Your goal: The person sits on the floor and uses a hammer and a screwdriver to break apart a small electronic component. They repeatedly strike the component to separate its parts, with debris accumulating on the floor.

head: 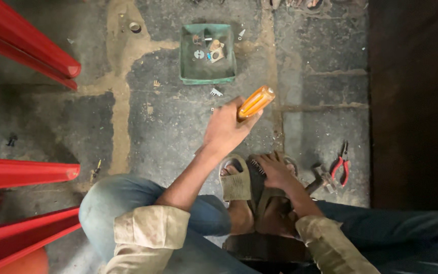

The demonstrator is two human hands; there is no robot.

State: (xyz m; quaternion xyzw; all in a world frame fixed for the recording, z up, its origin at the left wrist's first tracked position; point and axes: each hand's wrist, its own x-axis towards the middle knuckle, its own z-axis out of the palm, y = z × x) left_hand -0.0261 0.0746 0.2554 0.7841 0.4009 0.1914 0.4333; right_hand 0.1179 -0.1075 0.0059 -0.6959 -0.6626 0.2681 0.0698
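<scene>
Dark metal under my right hand (275,171) is mostly hidden between my two sandalled feet, fingers pressing down on it. My left hand (225,129) closes round one orange-handled screwdriver (255,103), its shaft unseen. Beyond: one red-handled pliers (341,166), one green tray (188,61) of small parts.

Left hand (226,129) gripping an orange translucent-handled screwdriver (255,103), raised over the cracked grey concrete floor (178,122). Right hand (276,170) down on a dark part held between sandalled feet (236,185). Shallow green square metal tray (188,66) of small parts ahead. Red-handled pliers (341,165) lie on the right; red tubes (26,48) on the left.
</scene>
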